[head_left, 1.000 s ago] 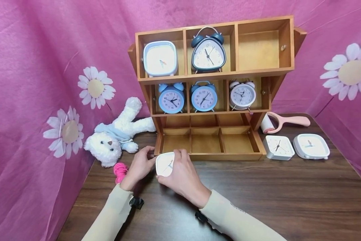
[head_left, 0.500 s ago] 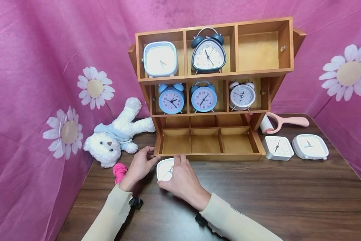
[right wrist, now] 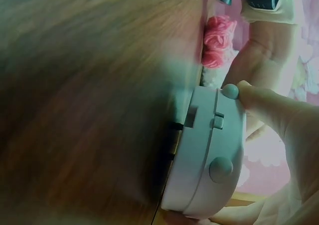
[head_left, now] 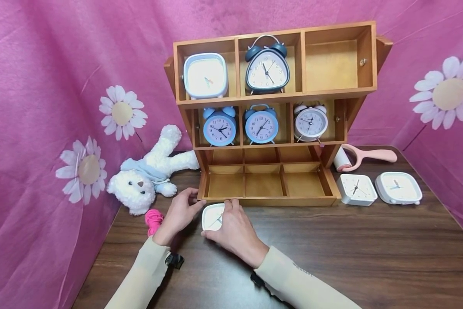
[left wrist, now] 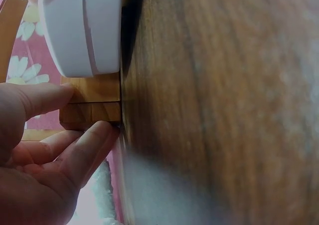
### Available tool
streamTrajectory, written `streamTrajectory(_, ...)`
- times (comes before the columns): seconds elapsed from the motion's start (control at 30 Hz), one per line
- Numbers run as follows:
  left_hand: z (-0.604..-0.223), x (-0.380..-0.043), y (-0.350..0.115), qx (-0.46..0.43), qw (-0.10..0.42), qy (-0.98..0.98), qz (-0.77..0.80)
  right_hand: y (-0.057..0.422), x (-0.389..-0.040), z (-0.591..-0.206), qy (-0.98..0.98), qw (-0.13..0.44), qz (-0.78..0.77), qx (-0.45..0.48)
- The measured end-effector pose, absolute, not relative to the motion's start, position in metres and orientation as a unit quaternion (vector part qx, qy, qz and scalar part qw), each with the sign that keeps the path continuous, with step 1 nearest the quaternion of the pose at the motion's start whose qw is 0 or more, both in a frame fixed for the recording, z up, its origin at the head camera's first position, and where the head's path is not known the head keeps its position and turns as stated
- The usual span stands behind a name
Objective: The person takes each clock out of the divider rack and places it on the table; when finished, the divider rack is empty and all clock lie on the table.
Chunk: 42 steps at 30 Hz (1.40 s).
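Observation:
A small white alarm clock (head_left: 212, 217) is face up in front of the wooden shelf (head_left: 270, 201), at or just above the table. My right hand (head_left: 239, 235) grips it by opposite edges, covering the right part of its dial. In the right wrist view, two round feet and a small slider show on the side of the clock (right wrist: 202, 160). My left hand (head_left: 180, 214) holds the shelf's front left corner. The left wrist view shows thumb and fingers on either side of that wooden corner (left wrist: 92, 112), just beside the clock (left wrist: 84, 30).
Several alarm clocks stand in the upper two tiers, including a dark triangular one (head_left: 267, 73). To the right lie a square clock (head_left: 357, 189), a rounded white clock (head_left: 398, 188) and a pink lint roller (head_left: 374, 155). A teddy bear (head_left: 138, 189) and pink yarn (head_left: 154, 220) lie left.
The right hand has brought the white clock slightly down and towards me, away from the shelf's front edge, then nearly stopped. My left hand stays at the corner.

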State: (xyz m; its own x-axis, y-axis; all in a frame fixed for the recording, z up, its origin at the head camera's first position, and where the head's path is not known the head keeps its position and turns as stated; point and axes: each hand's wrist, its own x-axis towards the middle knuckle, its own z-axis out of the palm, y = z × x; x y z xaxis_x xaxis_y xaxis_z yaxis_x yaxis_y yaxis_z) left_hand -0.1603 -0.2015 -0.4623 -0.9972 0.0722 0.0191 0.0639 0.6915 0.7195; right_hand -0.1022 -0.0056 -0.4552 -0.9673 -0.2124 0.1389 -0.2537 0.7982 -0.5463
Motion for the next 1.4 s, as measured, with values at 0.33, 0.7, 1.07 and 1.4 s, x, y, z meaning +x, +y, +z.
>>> streamTrajectory(0.33,-0.463,-0.161,-0.202,0.036,0.006,0.920,0.390,-0.006,-0.101,-0.458,-0.944,0.060,0.297,0.128)
streamTrajectory(0.7,-0.462,-0.160,-0.201,0.038,0.000,0.923,0.383,-0.001,-0.100,-0.454,-0.941,0.062,0.306,0.130)
streamTrajectory(1.07,-0.515,-0.184,-0.226,0.098,-0.052,0.915,0.387,0.008,-0.099,-0.445,-0.926,0.088,0.340,0.138)
streamTrajectory(1.4,-0.461,-0.156,-0.201,0.047,-0.010,0.922,0.384,0.015,-0.099,-0.430,-0.882,0.047,0.457,0.105)
